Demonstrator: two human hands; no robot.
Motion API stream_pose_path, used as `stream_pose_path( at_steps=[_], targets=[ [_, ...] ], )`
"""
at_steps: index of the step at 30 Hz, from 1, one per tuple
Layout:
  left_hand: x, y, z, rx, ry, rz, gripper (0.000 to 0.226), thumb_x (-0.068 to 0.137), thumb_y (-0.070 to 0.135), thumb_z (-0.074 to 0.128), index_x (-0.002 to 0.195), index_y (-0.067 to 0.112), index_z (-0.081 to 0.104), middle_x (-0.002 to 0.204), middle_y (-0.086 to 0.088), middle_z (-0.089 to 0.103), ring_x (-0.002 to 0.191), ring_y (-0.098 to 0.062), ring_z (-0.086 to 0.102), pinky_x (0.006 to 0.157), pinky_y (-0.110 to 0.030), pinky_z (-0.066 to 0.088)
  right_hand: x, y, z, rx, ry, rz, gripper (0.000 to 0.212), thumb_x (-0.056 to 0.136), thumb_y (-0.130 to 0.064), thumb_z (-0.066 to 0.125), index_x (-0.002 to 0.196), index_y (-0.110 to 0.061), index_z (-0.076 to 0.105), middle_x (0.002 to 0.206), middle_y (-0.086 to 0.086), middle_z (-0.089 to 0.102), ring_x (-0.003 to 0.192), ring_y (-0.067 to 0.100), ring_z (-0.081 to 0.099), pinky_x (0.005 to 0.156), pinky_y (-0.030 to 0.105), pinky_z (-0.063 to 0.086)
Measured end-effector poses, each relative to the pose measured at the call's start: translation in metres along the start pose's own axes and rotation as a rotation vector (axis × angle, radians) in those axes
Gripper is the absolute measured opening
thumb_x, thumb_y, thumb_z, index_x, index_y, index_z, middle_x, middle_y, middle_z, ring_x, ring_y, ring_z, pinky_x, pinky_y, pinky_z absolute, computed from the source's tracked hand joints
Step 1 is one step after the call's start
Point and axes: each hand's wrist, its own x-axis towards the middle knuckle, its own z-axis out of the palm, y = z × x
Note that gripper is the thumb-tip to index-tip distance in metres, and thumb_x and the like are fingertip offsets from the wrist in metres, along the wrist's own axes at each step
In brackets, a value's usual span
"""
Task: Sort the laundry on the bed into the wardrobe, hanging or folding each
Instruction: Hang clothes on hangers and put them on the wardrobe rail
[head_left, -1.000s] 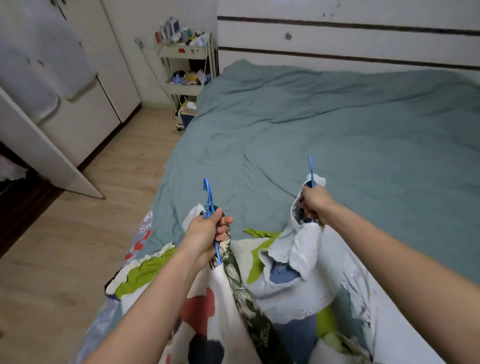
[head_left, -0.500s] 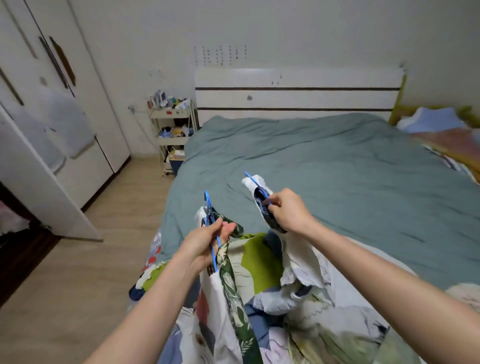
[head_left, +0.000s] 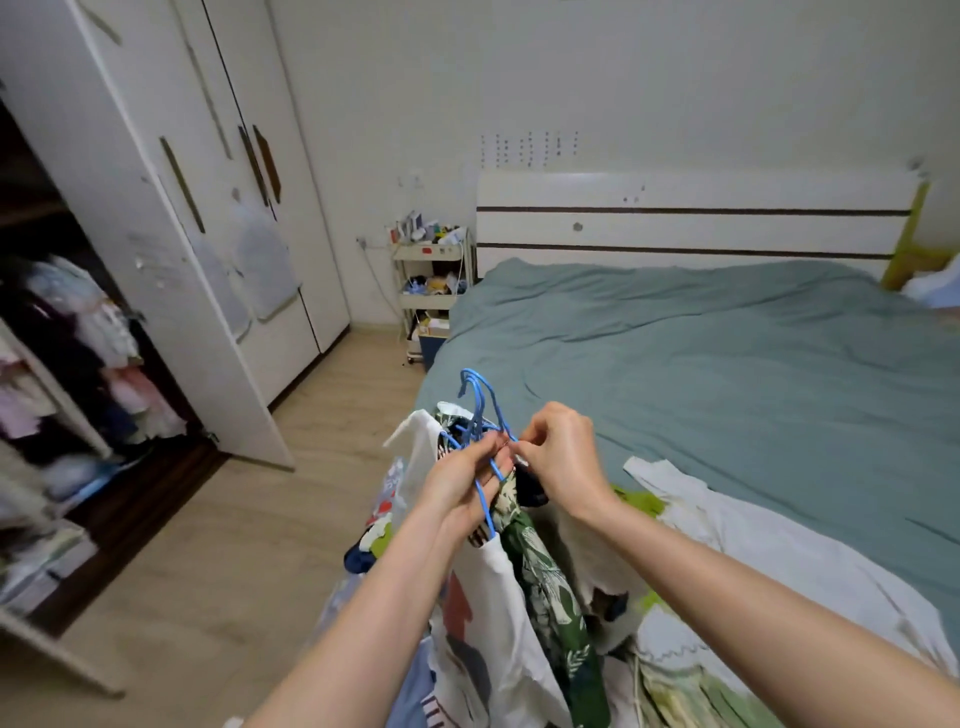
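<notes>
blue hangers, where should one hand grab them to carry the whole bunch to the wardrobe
Grip the blue hangers at the necks just below the hooks, coming from above: the hooks stand bunched upright there, the clothes hang beneath, so one hand closes around them all.

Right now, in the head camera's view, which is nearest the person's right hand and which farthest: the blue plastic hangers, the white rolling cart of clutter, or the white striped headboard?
1. Blue plastic hangers: touching the right hand, held between both hands.
2. White rolling cart: ahead and left, beside the bed's far corner.
3. White striped headboard: farthest, against the back wall.
</notes>
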Motion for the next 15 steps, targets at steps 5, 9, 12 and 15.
stream_pose_path(
  at_steps=[5,9,12,15],
  targets=[
    [0.01,-0.002,0.002,-0.021,-0.01,0.068,0.016,0.099,-0.003,0.041,0.093,-0.002,0.056,0.096,-0.014,0.06,0.097,-0.026,0.061,0.091,-0.032,0.052,-0.024,0.019,-0.001,-0.036,-0.098,-0.013,0.036,0.077,-0.035,0.074,0.107,-0.018,0.066,0.109,0.004,0.06,0.108,0.025,0.055,0.09,0.034,0.042],
    [0.01,0.002,0.009,-0.082,0.026,0.126,0.021,0.098,-0.006,0.04,0.083,0.001,0.053,0.086,-0.01,0.056,0.086,-0.02,0.06,0.106,-0.037,0.041,-0.056,0.042,0.0,-0.036,-0.483,0.107,0.096,0.058,-0.06,0.077,0.137,-0.022,0.037,0.133,0.0,0.051,0.124,0.02,0.048,0.098,0.035,0.042],
    [0.01,0.005,0.007,-0.141,0.018,0.144,0.018,0.098,-0.001,0.046,0.082,-0.002,0.055,0.07,-0.008,0.057,0.052,-0.009,0.06,0.069,-0.02,0.055,-0.069,0.048,0.014,-0.024,-0.509,0.132,0.082,0.066,-0.035,0.077,0.135,-0.018,0.036,0.123,0.005,0.059,0.114,0.028,0.054,0.087,0.034,0.047],
    [0.003,0.016,-0.002,-0.094,0.019,0.211,0.016,0.099,0.006,0.048,0.087,-0.002,0.056,0.06,-0.003,0.063,0.049,-0.004,0.056,0.056,-0.015,0.048,-0.07,0.032,0.026,0.06,-0.482,0.096,0.059,0.073,-0.019,0.066,0.128,-0.016,0.044,0.118,0.007,0.062,0.109,0.03,0.056,0.083,0.03,0.046]
  ],
)
